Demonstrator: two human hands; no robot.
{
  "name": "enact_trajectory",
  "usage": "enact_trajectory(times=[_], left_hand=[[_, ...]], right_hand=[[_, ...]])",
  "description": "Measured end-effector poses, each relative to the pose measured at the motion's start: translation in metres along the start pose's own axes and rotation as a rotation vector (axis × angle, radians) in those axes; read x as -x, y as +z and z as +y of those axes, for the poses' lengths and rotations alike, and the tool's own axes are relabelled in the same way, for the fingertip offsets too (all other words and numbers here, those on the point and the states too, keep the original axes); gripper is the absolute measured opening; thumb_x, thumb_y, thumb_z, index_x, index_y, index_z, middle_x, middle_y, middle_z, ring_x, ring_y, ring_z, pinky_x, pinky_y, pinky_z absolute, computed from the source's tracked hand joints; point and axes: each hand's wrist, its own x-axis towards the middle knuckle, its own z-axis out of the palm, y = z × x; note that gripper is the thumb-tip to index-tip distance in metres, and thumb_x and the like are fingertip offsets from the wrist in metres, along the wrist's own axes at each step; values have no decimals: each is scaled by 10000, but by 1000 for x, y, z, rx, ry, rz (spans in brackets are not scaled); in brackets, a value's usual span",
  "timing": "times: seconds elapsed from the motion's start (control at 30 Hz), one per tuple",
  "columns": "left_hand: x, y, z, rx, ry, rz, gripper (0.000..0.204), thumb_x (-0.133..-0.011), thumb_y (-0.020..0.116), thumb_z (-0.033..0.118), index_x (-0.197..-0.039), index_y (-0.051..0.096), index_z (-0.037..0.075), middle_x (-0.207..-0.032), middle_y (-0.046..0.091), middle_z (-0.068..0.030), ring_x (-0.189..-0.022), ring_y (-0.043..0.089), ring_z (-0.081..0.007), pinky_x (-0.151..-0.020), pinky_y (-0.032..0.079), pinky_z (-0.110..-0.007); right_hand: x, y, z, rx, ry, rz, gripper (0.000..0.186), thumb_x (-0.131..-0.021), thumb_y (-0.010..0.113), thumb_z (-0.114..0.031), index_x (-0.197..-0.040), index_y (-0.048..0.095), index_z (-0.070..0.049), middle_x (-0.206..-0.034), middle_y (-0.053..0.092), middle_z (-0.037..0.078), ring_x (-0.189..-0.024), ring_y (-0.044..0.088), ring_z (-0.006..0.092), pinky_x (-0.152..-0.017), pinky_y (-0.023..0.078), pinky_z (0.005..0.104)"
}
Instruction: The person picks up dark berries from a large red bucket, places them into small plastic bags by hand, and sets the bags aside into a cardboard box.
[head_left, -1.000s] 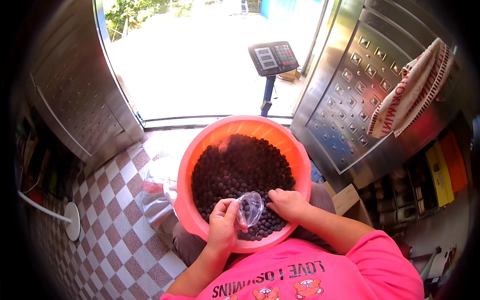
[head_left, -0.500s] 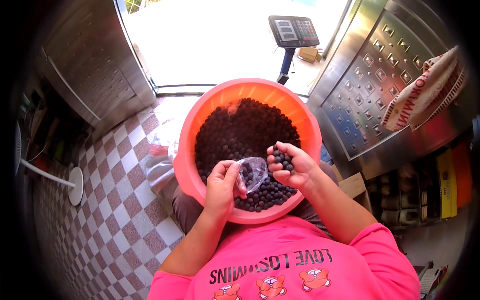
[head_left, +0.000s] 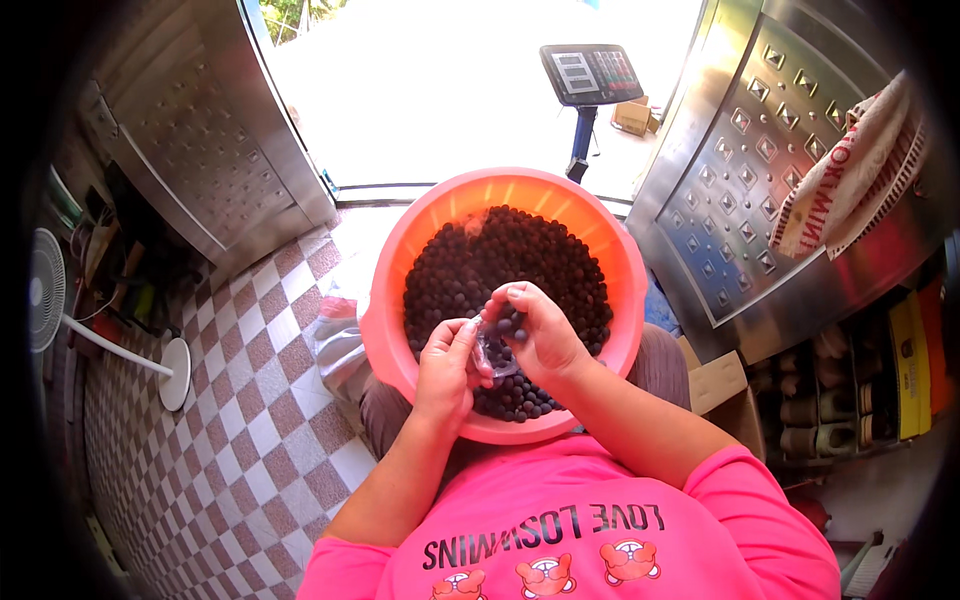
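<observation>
My left hand [head_left: 446,368] pinches the edge of a small clear plastic bag [head_left: 497,360] above the basin. Close against the bag's mouth, my right hand [head_left: 547,338] is cupped around several small dark round balls [head_left: 507,327]. Its fingers partly hide the bag's opening. Below both hands, a large pink-orange plastic basin [head_left: 628,300] between my legs holds a deep heap of the same dark balls [head_left: 535,250]. Whether they are fruit or something else I cannot make out.
A scale's display [head_left: 590,74] on a blue post stands beyond the basin, near the bright doorway. Metal doors flank it, with a towel [head_left: 850,175] on the right one. A white fan [head_left: 172,372] stands left, and a cardboard box [head_left: 722,385] sits at my right.
My right hand has moved left with the dark balls, from beside the bag to its mouth. My left hand still holds the bag. The whole view has shifted slightly.
</observation>
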Motion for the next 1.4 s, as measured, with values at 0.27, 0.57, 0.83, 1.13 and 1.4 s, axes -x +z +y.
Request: enact_trajectory(times=[0.27, 0.57, 0.83, 1.13, 1.4], left_hand=[[0, 3, 1, 29, 2, 22, 120, -927, 495, 195, -940, 518, 78, -617, 531, -9, -462, 518, -101, -386, 428, -229], [2, 4, 0, 74, 3, 49, 102, -920, 507, 179, -918, 528, 79, -604, 512, -7, -451, 517, -104, -375, 441, -237], [1, 1, 0, 41, 25, 43, 118, -926, 498, 197, -934, 522, 81, -611, 520, -9, -471, 526, -103, -390, 452, -236], [2, 2, 1, 59, 14, 60, 100, -915, 517, 181, -920, 538, 83, -619, 515, -1, -463, 525, -103, -375, 446, -233], [1, 0, -1, 37, 27, 34, 113, -926, 501, 196, -929, 524, 85, -618, 529, -3, -475, 532, -91, -386, 451, -228]], right_hand=[[-3, -5, -3, 121, -50, -61, 125, -857, 523, -149, -920, 553, -46, -885, 603, 63, -876, 568, 166, -853, 429, 316], [46, -49, -41, 1930, -328, -66, 226, -800, 602, -244, -824, 540, -28, -769, 573, 151, -745, 590, 301, -648, 474, 393], [72, -45, -24, 2224, -329, -35, 478, -728, 636, -470, -923, 528, -47, -872, 547, 122, -870, 523, 285, -711, 425, 385], [63, -55, -23, 2110, -132, -193, 430, -721, 666, -356, -938, 484, -34, -894, 520, 151, -807, 578, 305, -663, 475, 406], [58, -63, -16, 2080, -115, -213, 258, -804, 598, -237, -904, 467, -39, -858, 526, 155, -744, 599, 332, -631, 490, 425]])
